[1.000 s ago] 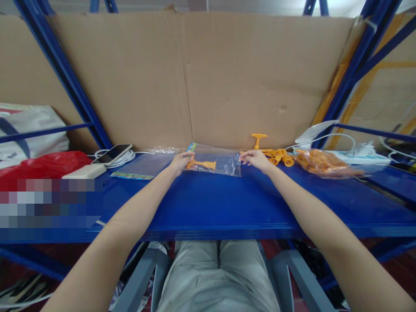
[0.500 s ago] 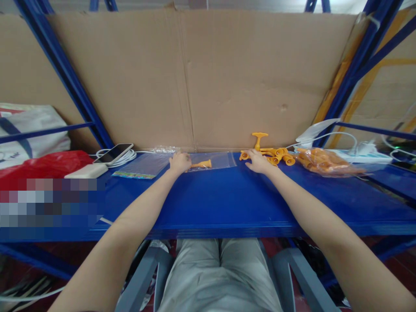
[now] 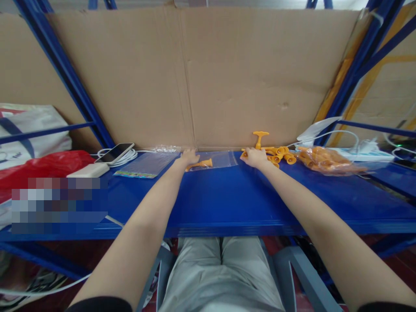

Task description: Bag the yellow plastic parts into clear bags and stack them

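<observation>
Right grip (image 3: 255, 157), centre-right, is laid on a flared orange piece (image 3: 245, 154); left grip (image 3: 189, 156), centre, on clear film (image 3: 225, 160). Neither clench can be told.

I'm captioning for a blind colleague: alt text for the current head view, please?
A person's left hand is at a clear bag with an orange piece on a blue shelf; their right hand is at a pile of orange pieces.

The left arm (image 3: 143, 225) and right arm (image 3: 312, 208) extend forward over the blue shelf (image 3: 224, 199). Near its back edge, the left hand (image 3: 188, 158) shows its back; the right hand (image 3: 255, 157), fingers bent, sits well apart. The thighs (image 3: 201, 260) show below its front edge.
</observation>
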`<state>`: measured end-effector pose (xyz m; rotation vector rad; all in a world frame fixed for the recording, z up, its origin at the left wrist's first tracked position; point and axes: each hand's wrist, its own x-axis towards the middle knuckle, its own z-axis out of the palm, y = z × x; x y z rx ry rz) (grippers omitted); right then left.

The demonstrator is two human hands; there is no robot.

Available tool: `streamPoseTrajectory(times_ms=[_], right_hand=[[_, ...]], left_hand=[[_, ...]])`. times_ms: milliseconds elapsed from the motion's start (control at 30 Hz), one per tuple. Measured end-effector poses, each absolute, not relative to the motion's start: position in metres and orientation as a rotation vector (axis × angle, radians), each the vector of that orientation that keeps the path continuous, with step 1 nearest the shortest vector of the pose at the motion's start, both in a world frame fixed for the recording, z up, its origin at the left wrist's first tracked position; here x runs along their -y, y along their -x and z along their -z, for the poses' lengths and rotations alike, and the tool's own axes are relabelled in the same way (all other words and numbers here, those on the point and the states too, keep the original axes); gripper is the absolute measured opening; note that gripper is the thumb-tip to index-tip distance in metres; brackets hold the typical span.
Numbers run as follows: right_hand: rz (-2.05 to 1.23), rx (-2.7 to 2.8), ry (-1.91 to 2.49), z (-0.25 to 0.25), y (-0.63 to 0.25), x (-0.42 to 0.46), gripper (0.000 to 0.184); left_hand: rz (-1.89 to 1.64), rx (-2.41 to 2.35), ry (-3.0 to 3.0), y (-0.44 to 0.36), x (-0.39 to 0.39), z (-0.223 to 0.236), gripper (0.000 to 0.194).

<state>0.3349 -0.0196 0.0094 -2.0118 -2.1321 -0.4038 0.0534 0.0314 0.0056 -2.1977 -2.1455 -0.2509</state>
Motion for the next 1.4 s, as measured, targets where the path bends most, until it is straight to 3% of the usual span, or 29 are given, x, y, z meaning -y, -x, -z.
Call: streamPoseTrajectory(times_ms=[133,433,800,967,1400], right_hand=[[0.375,2.024,2.079,-0.010,-0.325,0.019,0.050],[0.148,1.736,2.082,-0.010,-0.335,0.015,0.034],[-0.548,1.447,1.393,-0.042,-0.378,0.023,0.024],[-0.691,1.402,1.214,-0.055,-0.387,0.034,0.018],[-0.959,1.473,1.323,-0.015,-0.333,0.026,0.015]], left_hand=[[0.146,2.198,2.316,-0.062,-0.039,0.007,0.061],[0.173,2.134,2.409,-0.057,-0.047,0.020,0.062],[0.238,1.996,2.449,-0.057,-0.034,0.022,0.058],[0.294,1.983,2.452,-0.056,-0.033,0.023,0.056],[0.320,1.964,2.514,-0.059,-0.024,0.018,0.057]])
